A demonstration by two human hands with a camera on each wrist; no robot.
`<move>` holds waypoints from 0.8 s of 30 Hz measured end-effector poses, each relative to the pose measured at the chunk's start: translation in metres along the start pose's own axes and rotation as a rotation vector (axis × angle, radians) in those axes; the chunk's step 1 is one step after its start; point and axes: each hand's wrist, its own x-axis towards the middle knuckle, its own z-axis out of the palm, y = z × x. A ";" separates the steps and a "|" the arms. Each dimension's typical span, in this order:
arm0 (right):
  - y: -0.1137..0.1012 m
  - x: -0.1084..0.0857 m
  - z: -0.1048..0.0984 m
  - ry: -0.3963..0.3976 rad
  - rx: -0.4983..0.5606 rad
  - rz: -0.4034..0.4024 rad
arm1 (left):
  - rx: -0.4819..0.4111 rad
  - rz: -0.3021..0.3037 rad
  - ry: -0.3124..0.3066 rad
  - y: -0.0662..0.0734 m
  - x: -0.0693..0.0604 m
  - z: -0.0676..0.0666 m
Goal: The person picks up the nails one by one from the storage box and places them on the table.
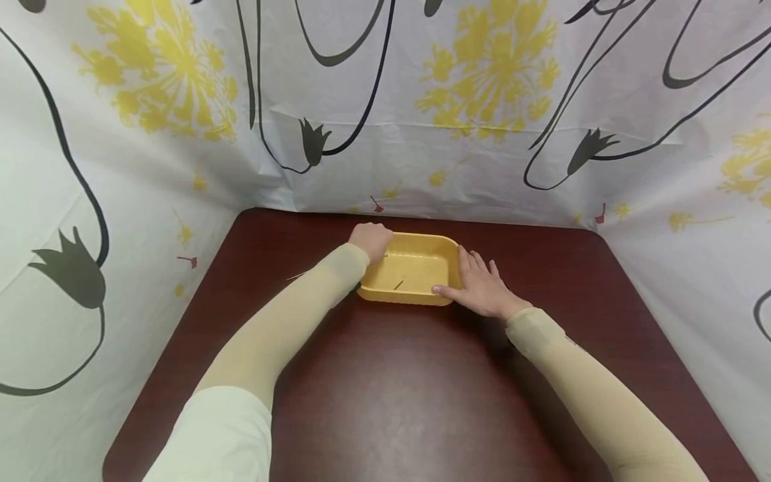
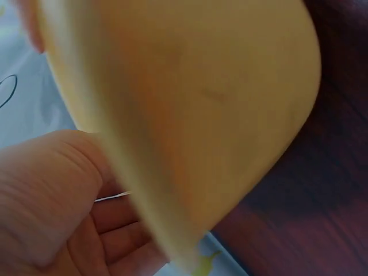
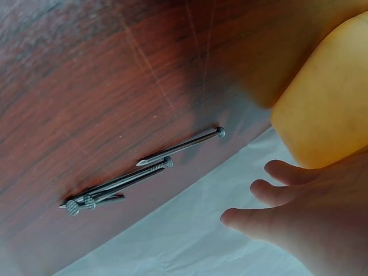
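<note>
A shallow yellow plastic tray (image 1: 415, 271) stands at the back of the dark red table, with one short dark thin piece (image 1: 398, 284) visible inside. My left hand (image 1: 372, 241) grips the tray's left side near its far corner. In the left wrist view, curled fingers (image 2: 123, 238) show beside the tray wall (image 2: 132, 126), which hides their tips. Against the right side lies my right hand (image 1: 484, 288), fingers straight and spread, thumb over the near rim. Several steel nails (image 3: 115, 187) lie on the table, close to the right hand in the right wrist view.
The dark red table (image 1: 385, 402) has rounded corners. White cloth (image 1: 397, 87) with yellow and grey flower prints hangs behind the table and along both sides.
</note>
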 end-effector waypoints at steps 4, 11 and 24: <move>-0.001 0.000 -0.001 0.001 0.002 0.004 | 0.041 0.001 0.023 0.002 0.005 0.007; -0.001 0.000 0.000 -0.004 0.003 0.001 | 0.042 -0.017 0.040 0.006 0.006 0.014; 0.000 0.001 0.002 0.011 0.008 0.000 | 0.045 0.020 0.126 0.008 0.001 0.025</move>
